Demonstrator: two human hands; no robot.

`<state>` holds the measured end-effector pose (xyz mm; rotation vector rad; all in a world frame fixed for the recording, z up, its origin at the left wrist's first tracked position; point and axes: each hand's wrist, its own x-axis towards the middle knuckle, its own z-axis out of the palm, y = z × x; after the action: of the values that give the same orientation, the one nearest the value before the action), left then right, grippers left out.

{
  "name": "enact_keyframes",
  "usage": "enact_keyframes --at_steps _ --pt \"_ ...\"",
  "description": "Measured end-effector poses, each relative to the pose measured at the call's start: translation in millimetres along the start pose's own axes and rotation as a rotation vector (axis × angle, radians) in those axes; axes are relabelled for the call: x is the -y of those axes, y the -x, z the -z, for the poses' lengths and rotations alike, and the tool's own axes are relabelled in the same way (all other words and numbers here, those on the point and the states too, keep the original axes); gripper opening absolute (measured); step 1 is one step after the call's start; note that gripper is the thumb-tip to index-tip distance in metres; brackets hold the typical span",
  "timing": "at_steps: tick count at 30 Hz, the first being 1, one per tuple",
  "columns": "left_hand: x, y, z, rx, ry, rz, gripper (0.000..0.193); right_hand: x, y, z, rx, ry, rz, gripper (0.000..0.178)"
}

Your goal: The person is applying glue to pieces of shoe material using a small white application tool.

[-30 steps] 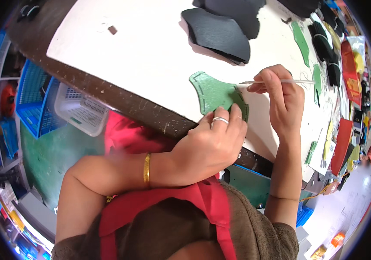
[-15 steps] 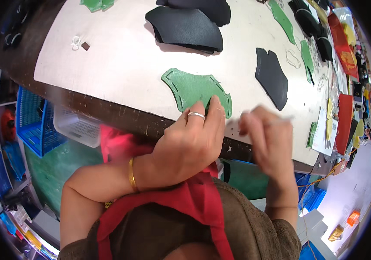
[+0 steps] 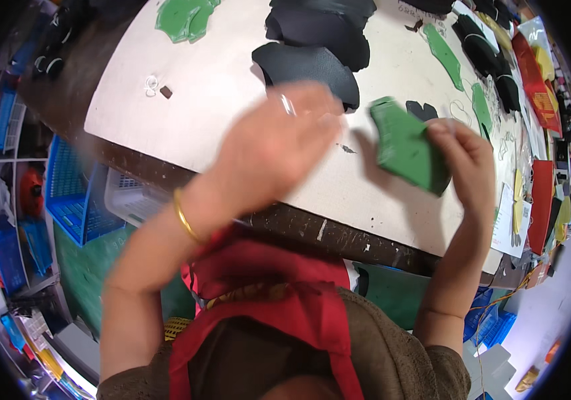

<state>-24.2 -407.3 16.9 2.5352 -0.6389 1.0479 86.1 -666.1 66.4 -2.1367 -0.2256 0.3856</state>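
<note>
The right hand (image 3: 472, 157) pinches one green piece (image 3: 405, 147) above the desk (image 3: 159, 127); the left hand (image 3: 272, 137), too blurred to tell its state, is near at least three black pieces (image 3: 315, 65); two green strips (image 3: 443, 57) lie to the right

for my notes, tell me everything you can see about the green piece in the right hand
The green piece is a flat, stiff-looking sheet with curved edges and a smooth, plastic-like face. The right hand pinches its right side, holding it tilted above the white tabletop. Any fine markings are too blurred to tell.
</note>
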Motion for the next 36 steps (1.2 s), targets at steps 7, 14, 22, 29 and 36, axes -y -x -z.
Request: enact_keyframes --at_steps 7,14,22,29,36 --pt "59.9 -15.3 11.2 0.305 -0.088 0.118 0.025 -53.6 -13.9 53.5 -0.200 0.048 0.125 0.027" --pt "-18.6 -3.6 28.2 0.336 0.072 -0.046 0.020 -18.7 15.9 3.3 -0.200 -0.122 0.309 0.019" --pt "-65.5 54.4 16.9 0.062 0.218 0.189 0.021 -6.7 24.1 -67.5 0.177 0.126 0.425 0.015" --pt "-69.3 57.4 13.0 0.101 0.239 0.255 0.027 -8.3 25.2 -81.4 0.129 0.294 0.487 0.015" --pt "-72.5 47.8 14.3 0.185 0.181 0.264 0.030 -4.9 25.9 -81.0 0.155 0.358 0.508 0.017"
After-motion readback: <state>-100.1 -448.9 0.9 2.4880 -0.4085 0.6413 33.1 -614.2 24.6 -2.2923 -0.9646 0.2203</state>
